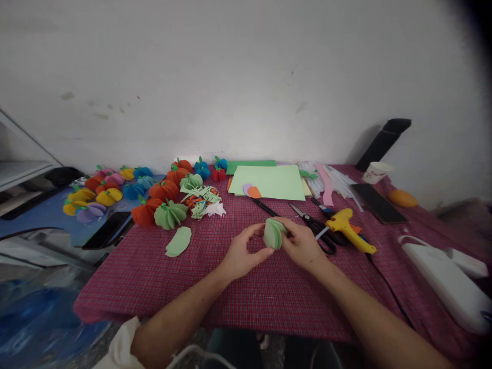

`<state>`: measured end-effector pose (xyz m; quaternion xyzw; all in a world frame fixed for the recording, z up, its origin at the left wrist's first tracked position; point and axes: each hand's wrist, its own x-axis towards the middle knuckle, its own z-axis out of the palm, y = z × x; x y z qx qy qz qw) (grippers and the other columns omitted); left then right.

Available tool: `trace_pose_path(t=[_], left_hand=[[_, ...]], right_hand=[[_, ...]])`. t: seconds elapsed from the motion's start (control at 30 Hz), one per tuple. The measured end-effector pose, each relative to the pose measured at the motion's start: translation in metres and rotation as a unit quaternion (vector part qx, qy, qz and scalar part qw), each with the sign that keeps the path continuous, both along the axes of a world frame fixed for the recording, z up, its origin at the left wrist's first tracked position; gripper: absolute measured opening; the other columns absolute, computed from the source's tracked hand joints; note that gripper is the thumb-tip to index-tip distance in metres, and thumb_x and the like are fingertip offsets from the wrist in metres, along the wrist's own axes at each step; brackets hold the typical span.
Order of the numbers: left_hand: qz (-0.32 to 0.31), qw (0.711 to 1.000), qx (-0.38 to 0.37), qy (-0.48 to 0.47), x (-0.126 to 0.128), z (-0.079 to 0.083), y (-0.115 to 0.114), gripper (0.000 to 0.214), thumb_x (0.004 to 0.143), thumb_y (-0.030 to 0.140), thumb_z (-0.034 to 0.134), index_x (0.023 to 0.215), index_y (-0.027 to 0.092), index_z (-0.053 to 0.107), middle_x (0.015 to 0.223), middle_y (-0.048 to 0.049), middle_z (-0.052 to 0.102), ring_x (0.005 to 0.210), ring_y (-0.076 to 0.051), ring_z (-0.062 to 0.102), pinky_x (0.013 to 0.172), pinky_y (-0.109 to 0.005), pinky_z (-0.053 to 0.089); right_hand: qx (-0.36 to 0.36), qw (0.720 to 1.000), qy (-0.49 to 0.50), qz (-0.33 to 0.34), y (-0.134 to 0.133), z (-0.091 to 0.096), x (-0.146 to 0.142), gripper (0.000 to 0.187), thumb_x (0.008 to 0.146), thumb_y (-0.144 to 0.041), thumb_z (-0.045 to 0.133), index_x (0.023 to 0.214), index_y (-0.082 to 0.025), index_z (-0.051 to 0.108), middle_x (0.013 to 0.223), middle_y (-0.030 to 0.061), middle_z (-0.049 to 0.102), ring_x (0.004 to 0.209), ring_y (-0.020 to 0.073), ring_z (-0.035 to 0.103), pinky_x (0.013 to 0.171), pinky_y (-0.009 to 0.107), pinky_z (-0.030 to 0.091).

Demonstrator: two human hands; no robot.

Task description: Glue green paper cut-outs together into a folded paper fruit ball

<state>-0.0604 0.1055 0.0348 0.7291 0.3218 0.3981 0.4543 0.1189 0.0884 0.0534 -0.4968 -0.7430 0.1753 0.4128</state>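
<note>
Above the middle of the red checked tablecloth [238,302], a stack of folded light green paper pieces [272,235] is held between my two hands, its leaves partly fanned. My left hand [246,251] grips its left side, thumb below and fingers behind. From the right, my right hand [302,243] pinches the stack, its fingers partly hidden behind the paper. Off to the left lies a flat light green paper cutout [179,242]. A finished light green paper pumpkin [170,214] stands beyond that cutout.
Black-handled scissors [313,223] and a yellow glue gun [348,228] with a trailing cord lie right of my hands. Light green sheets [269,182], paper scraps [200,200] and orange paper pumpkins [164,190] sit farther back. A paper cup [376,172], phone [378,203] and white power strip [446,282] are at right.
</note>
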Motion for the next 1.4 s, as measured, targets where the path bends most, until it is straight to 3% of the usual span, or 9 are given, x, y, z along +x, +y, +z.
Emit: trace_pose_path(t=[0.4, 0.53, 0.63, 0.7, 0.8, 1.1, 1.23, 1.4], left_hand=[[0.017, 0.999, -0.004, 0.037, 0.000, -0.001, 0.000, 0.049, 0.070, 0.031, 0.067, 0.116, 0.018, 0.053, 0.110, -0.0079, 0.062, 0.098, -0.022, 0.057, 0.090, -0.036, 0.043], [0.026, 0.998, -0.038, 0.036, 0.000, -0.001, 0.000, 0.047, 0.071, 0.037, 0.066, 0.113, 0.017, 0.056, 0.105, -0.0066, 0.064, 0.094, -0.022, 0.058, 0.085, -0.035, 0.045], [0.009, 0.999, -0.053, -0.004, 0.001, -0.001, 0.001, 0.041, 0.080, 0.040, 0.055, 0.113, 0.017, 0.057, 0.105, -0.0056, 0.065, 0.100, -0.022, 0.056, 0.090, -0.036, 0.043], [0.005, 0.996, -0.065, -0.057, 0.002, 0.000, 0.002, 0.041, 0.087, 0.041, 0.039, 0.114, 0.017, 0.058, 0.106, -0.0058, 0.065, 0.105, -0.021, 0.055, 0.094, -0.037, 0.040], [0.000, 0.990, -0.090, -0.108, 0.002, 0.001, 0.003, 0.046, 0.091, 0.040, 0.027, 0.115, 0.017, 0.059, 0.112, -0.0064, 0.063, 0.108, -0.021, 0.054, 0.098, -0.038, 0.037], [-0.012, 0.994, -0.081, -0.070, 0.001, 0.002, 0.002, 0.044, 0.085, 0.037, 0.047, 0.126, 0.019, 0.049, 0.129, -0.0066, 0.052, 0.122, -0.022, 0.043, 0.104, -0.038, 0.032], [-0.027, 0.993, -0.077, -0.082, 0.001, 0.002, 0.002, 0.044, 0.084, 0.034, 0.050, 0.126, 0.020, 0.048, 0.129, -0.0066, 0.053, 0.117, -0.021, 0.048, 0.098, -0.035, 0.038], [0.005, 0.999, -0.031, -0.038, 0.001, 0.002, 0.002, 0.049, 0.078, 0.031, 0.061, 0.125, 0.021, 0.048, 0.118, -0.0070, 0.060, 0.104, -0.021, 0.056, 0.089, -0.034, 0.042]], right_hand=[[0.040, 0.995, -0.070, -0.052, 0.001, -0.005, -0.002, 0.036, 0.084, -0.020, 0.047, 0.120, -0.021, 0.049, 0.114, 0.0081, 0.062, 0.097, 0.0201, 0.062, 0.085, 0.034, 0.048], [0.028, 0.994, -0.061, -0.090, 0.001, -0.009, -0.004, 0.031, 0.083, -0.025, 0.050, 0.113, -0.020, 0.048, 0.104, 0.0080, 0.064, 0.080, 0.0190, 0.064, 0.070, 0.031, 0.051], [0.025, 0.992, -0.061, -0.103, 0.001, -0.009, -0.003, 0.018, 0.083, -0.026, 0.051, 0.100, -0.020, 0.051, 0.081, 0.0036, 0.064, 0.062, 0.0164, 0.061, 0.059, 0.027, 0.048], [0.053, 0.994, -0.059, -0.076, 0.001, -0.007, -0.002, 0.010, 0.085, -0.022, 0.047, 0.092, -0.020, 0.054, 0.080, 0.0035, 0.063, 0.069, 0.0165, 0.061, 0.065, 0.027, 0.048], [0.091, 0.995, -0.038, -0.024, 0.002, -0.004, -0.002, 0.018, 0.086, -0.015, 0.042, 0.091, -0.020, 0.059, 0.090, 0.0054, 0.064, 0.084, 0.0161, 0.060, 0.077, 0.028, 0.047], [0.085, 0.996, -0.003, 0.000, 0.001, 0.000, -0.004, 0.026, 0.085, -0.015, 0.043, 0.100, -0.022, 0.063, 0.095, 0.0067, 0.064, 0.085, 0.0162, 0.060, 0.074, 0.030, 0.049], [0.063, 0.998, 0.025, 0.010, -0.002, 0.006, -0.004, 0.023, 0.087, -0.021, 0.045, 0.101, -0.022, 0.064, 0.097, 0.0067, 0.065, 0.089, 0.0171, 0.060, 0.079, 0.031, 0.048], [0.028, 0.998, 0.049, 0.027, -0.005, 0.010, -0.005, 0.021, 0.082, -0.031, 0.054, 0.098, -0.021, 0.064, 0.099, 0.0078, 0.065, 0.091, 0.0189, 0.061, 0.077, 0.031, 0.049]])
